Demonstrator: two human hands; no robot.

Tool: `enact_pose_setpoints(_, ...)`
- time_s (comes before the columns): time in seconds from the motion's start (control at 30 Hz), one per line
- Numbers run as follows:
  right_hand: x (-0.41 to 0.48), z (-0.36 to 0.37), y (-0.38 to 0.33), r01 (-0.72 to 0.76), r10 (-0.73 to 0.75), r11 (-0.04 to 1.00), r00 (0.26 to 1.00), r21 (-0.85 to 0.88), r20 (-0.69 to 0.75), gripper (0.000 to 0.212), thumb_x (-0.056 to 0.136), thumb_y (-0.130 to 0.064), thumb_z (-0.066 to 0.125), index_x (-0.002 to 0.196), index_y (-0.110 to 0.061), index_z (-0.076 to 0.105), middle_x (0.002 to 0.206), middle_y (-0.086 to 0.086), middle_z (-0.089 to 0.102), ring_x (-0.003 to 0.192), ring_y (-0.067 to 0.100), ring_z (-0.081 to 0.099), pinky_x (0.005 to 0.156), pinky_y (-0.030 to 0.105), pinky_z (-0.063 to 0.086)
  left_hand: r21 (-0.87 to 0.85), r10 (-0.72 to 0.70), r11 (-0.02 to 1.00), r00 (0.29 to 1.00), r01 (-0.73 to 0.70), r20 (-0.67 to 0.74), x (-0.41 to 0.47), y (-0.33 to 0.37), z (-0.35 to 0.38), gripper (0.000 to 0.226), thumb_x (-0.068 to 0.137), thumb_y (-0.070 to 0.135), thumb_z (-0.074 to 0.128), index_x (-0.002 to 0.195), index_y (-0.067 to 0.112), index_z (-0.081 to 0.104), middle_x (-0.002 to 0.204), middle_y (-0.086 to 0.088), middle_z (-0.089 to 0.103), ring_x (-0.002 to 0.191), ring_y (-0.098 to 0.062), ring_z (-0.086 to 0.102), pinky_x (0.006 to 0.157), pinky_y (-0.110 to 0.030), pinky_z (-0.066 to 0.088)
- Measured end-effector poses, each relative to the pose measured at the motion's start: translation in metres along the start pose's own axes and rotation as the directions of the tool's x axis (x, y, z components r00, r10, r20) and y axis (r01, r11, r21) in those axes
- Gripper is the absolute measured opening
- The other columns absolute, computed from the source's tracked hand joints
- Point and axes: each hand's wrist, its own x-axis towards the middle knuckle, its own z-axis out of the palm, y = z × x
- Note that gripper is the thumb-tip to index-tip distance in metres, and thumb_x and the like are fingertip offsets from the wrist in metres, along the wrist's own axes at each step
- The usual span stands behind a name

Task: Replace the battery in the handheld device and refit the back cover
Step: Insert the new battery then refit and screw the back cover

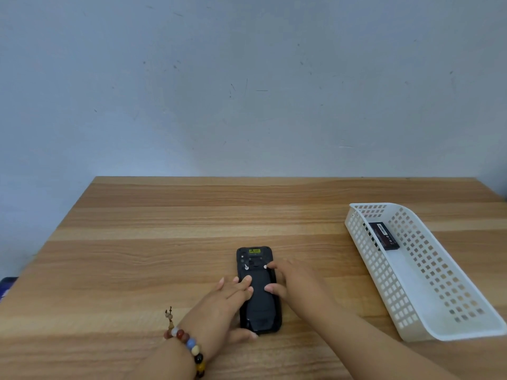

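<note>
**Black handheld (pixel 253 255) face-down on wood table (pixel 164 229), near-centre**

Left hand (pixel 219 311) flat, fingers straight on back cover (pixel 260 305), gripping nothing. Right hand (pixel 296 283): index tip at right latch (pixel 265 267), thumb on cover, nothing grasped. Battery (pixel 383 236) lies in white basket (pixel 378 272), far right.

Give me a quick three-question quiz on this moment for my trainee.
1. True or false: the device lies screen up on the table.
2. Where is the loose battery? A) in the white basket; B) on the bare wood; C) beneath the device.
3. Fill in: the bead bracelet is on the ___ wrist.
Key: 1 false, its back faces up; 2 A; 3 left.
</note>
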Motion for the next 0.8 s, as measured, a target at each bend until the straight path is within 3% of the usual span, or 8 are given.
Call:
enact_pose_setpoints(0.1,-0.001,0.0,-0.001,-0.007,0.007,1.0,1.0,-0.004,-0.007,0.048,0.087,-0.045,0.056,0.132,-0.033,0.045,0.123,-0.006,0.057,0.115,0.015,0.05,0.094,0.03,0.039,0.048,0.055,0.997,0.998,-0.053,-0.039,0.002,-0.003,0.0,0.095,0.057,0.069,0.04,0.131,0.01,0.043,0.143,0.003,0.022,0.133,-0.019,0.023,0.104,-0.018,-0.007)
enact_pose_setpoints(0.23,0.001,-0.002,-0.001,-0.007,0.007,1.0,1.0,-0.014,0.012,0.048,0.085,-0.045,0.058,0.13,-0.033,0.046,0.126,-0.007,0.055,0.116,0.015,0.049,0.096,0.031,0.04,0.062,-0.001,0.998,1.0,0.001,0.014,0.002,-0.001,-0.001,0.105,0.051,0.073,0.029,0.14,0.017,0.027,0.14,0.013,-0.001,0.131,-0.005,-0.003,0.104,-0.026,-0.02)
enact_pose_setpoints(0.33,0.006,-0.009,-0.003,-0.023,0.025,0.999,0.997,-0.028,0.069,0.046,0.082,-0.045,0.063,0.124,-0.03,0.052,0.12,-0.007,0.057,0.111,0.016,0.052,0.092,0.031,0.042,0.054,-0.013,0.998,1.0,0.011,0.023,0.001,0.002,-0.004,0.106,0.051,0.073,0.028,0.14,0.018,0.025,0.141,0.014,-0.002,0.131,-0.003,-0.004,0.103,-0.024,-0.019)
enact_pose_setpoints(0.47,0.015,-0.022,-0.005,-0.095,0.094,0.983,0.995,0.157,0.016,0.03,0.081,-0.04,0.067,0.102,-0.019,0.063,0.09,-0.007,0.057,0.089,0.013,0.056,0.077,0.027,0.045,0.019,-0.033,0.999,0.998,0.032,0.051,-0.004,0.008,-0.009,0.087,0.071,0.06,0.054,0.141,0.019,0.023,0.14,0.017,-0.004,0.135,-0.004,-0.001,0.104,-0.019,-0.015)
enact_pose_setpoints(0.53,0.017,-0.025,-0.006,-0.075,0.072,0.978,0.997,0.194,0.024,0.034,0.082,-0.038,0.066,0.11,-0.019,0.06,0.099,-0.006,0.06,0.093,0.012,0.056,0.08,0.025,0.045,0.025,-0.042,0.999,0.997,0.041,0.061,-0.005,0.009,-0.011,0.081,0.077,0.05,0.06,0.141,0.02,0.022,0.147,0.014,-0.002,0.137,-0.006,0.0,0.106,-0.02,-0.013)
enact_pose_setpoints(0.7,0.009,-0.02,0.004,0.018,-0.035,0.997,0.974,0.075,0.223,0.068,0.077,-0.04,0.071,0.137,-0.029,0.042,0.142,-0.005,0.046,0.129,0.014,0.041,0.105,0.029,0.034,0.149,-0.034,0.989,0.994,0.017,0.108,0.001,0.012,-0.024,0.097,0.059,0.076,0.042,0.139,0.023,0.029,0.153,0.006,0.011,0.138,-0.008,0.006,0.106,-0.021,-0.009)
enact_pose_setpoints(0.8,0.004,-0.012,0.015,0.043,-0.063,0.996,0.965,0.083,0.253,0.083,0.073,-0.043,0.074,0.143,-0.036,0.03,0.148,-0.009,0.038,0.135,0.012,0.035,0.111,0.03,0.03,0.17,-0.033,0.985,0.995,0.017,0.093,0.006,0.013,-0.033,0.079,0.071,0.061,0.06,0.136,0.024,0.034,0.152,0.005,0.016,0.137,-0.011,0.012,0.107,-0.022,-0.003)
